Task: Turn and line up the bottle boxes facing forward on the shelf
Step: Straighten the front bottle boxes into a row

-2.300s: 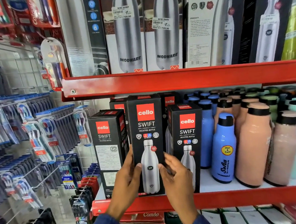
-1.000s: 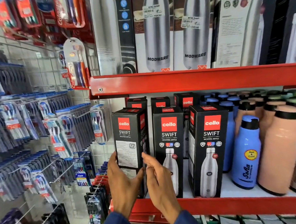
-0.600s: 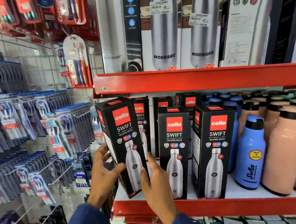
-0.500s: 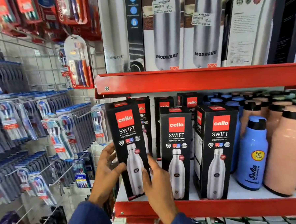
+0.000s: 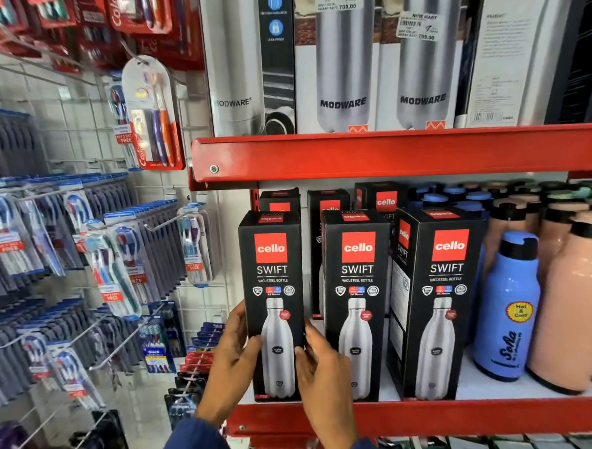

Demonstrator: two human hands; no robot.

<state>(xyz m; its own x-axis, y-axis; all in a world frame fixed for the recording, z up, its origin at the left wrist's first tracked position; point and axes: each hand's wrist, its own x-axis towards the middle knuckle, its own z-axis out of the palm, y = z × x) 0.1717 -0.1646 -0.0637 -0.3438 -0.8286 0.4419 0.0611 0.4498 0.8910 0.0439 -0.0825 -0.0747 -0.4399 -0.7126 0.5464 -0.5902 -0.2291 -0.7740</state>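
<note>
Three black Cello Swift bottle boxes stand upright in a front row on the red shelf point(image 5: 435, 419) in the lower centre of the frame, all with the printed bottle side facing out. The leftmost box point(image 5: 274, 294) sits at the left end of the shelf, and both hands grip it low down. The left hand point(image 5: 231, 361) presses against its left edge, with the thumb across the front near the bottle picture. The right hand point(image 5: 321, 370) holds its right edge, fingers point(image 5: 303, 352) curled onto the front face, and covers the lower left corner of the middle box point(image 5: 358, 300). The middle box stands just beside the held one, with a narrow gap between them. The right box point(image 5: 444, 302) stands close to the middle one, angled slightly so its left side panel shows. More Cello boxes stand behind in a back row. A blue bottle point(image 5: 508, 309) stands just right of the right box. Toothbrush packs hang on a wire grid at the left of the frame.
</note>
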